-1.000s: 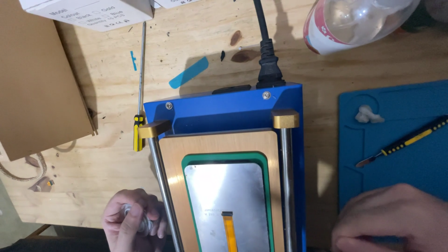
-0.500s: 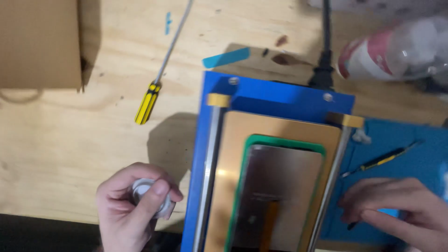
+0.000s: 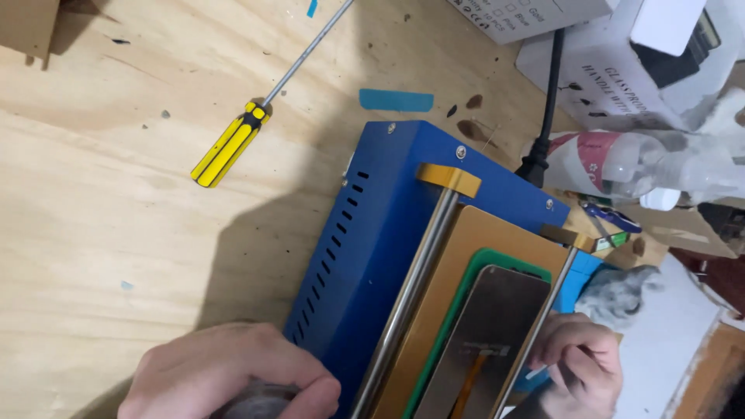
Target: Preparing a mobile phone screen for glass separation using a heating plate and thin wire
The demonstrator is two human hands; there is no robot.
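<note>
Blue machine (image 3: 365,256) now tilted in view, left hand (image 3: 225,376) clenched on grey object (image 3: 256,403), right hand (image 3: 578,361) curled

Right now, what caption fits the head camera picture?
Two hands at a blue machine beside a yellow screwdriver.

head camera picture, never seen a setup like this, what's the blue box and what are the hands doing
This view comes from a camera worn on the person's head, looking down at a plywood bench. The blue box is a metal machine with a flat plate on top; a phone screen panel lies there on a green mat. The left hand grips a small greyish object, too hidden to name. The right hand rests at the machine's far edge. A yellow-handled screwdriver, a plastic bottle and cardboard boxes lie around.
</note>
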